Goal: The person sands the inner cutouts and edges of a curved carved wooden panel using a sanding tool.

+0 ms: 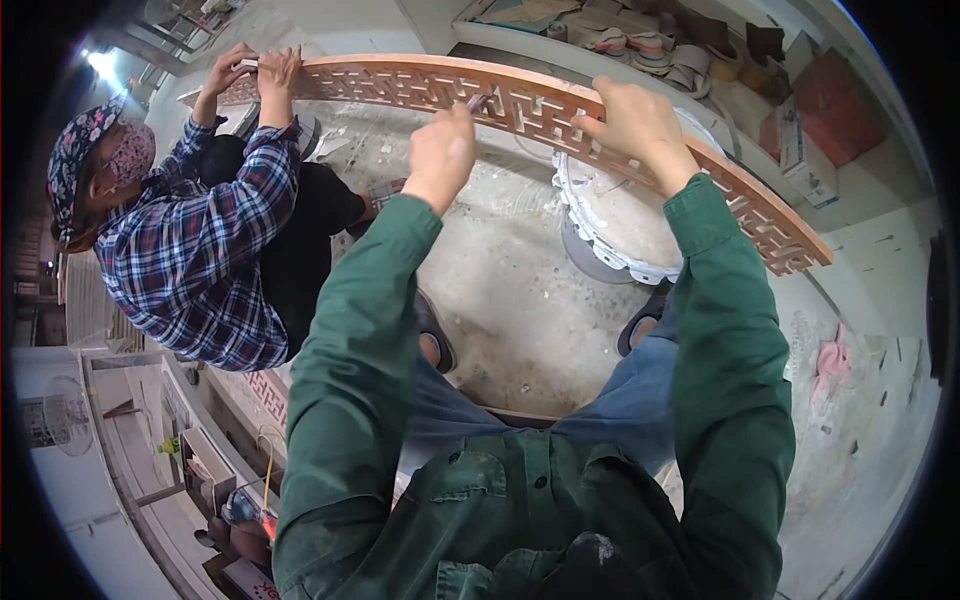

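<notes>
Reaches forward with both arms in green sleeves, elbows slightly bent, toward a long, narrow wooden fretwork panel (560,98) spanning the front of the view above the floor (500,260). Holds the left hand (443,150) near the middle of the panel, with fingers curled closed around a small dark piece (478,103) at the openwork, too small to identify. Extends the right hand (638,122) farther along, gripping the panel with thumb on its face and fingers over the upper edge, above a round, white-edged stand (625,215). Shares the panel with a co-worker (205,230) in a plaid shirt at left, seen with both hands at its far end. Shows small print on a carton (806,165) at right, too blurred to read.
</notes>
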The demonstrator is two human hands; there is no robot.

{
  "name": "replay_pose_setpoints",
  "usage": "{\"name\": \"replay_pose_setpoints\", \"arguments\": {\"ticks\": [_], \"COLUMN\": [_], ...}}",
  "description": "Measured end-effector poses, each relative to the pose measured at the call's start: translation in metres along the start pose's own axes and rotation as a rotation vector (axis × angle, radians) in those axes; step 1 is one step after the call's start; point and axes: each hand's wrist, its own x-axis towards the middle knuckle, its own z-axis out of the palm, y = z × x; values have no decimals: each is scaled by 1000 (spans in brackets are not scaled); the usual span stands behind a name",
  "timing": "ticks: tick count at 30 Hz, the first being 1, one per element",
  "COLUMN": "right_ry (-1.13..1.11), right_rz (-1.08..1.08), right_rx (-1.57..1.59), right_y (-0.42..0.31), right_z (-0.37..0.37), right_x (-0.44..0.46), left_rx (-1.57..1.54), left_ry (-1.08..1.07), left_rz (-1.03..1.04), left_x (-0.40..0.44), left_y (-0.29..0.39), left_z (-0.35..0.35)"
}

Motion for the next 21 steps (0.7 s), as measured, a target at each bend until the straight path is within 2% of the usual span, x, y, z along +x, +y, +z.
{"name": "replay_pose_setpoints", "arguments": {"ticks": [4, 6, 8, 14, 17, 21], "right_ry": [-4, -4, -5, -28, -10, -4], "right_rz": [-3, -11, -23, -9, -9, -20], "right_rx": [6, 13, 24, 21, 14, 11], "right_y": [-2, -1, 2, -3, -3, 0], "right_z": [-1, -1, 2, -3, -1, -2], "right_x": [0, 0, 1, -1, -2, -1], "left_rx": [24, 29, 8, 92, 8, 12], "left_ry": [19, 11, 49, -49, 43, 50], "left_rz": [42, 0, 32, 56, 84, 116], "left_x": [19, 16, 2, -43, -8, 15], "left_y": [14, 17, 14, 8, 2, 14], "left_z": [-1, 0, 3, -4, 1, 8]}}
